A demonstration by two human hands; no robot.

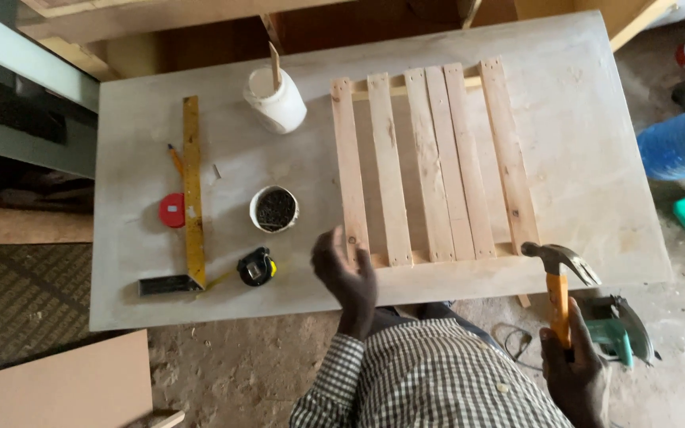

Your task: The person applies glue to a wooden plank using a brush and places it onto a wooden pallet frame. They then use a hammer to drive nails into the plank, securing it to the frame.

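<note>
Head view is showing me a slatted wooden frame [430, 166] lying flat on the pale surface [596, 158], toward its right half. Six light-coloured slats are running away from me, laid across two thinner cross rails, one at the far end and one at the near end; the two left slats are standing apart with gaps, while the middle ones are sitting close together. Small nail marks are showing at the slat ends.

I am seeing the left hand [346, 273] hovering at the near left corner of the frame, its fingers loosely curled and holding nothing; I cannot tell whether they are touching the wood. The right hand [572, 368] is gripping the orange handle of a claw hammer [558, 273], whose steel head is sitting just over the near right corner of the frame, at the near edge of the surface.

The frame's near rail is lying close to that near edge, leaving little room there. Wider bare room is lying to the right of the frame. To the left, a small cup of nails [275, 209], a white jar [275, 101], a tape measure [255, 267] and a yellow square [190, 198] are taking up space.
</note>
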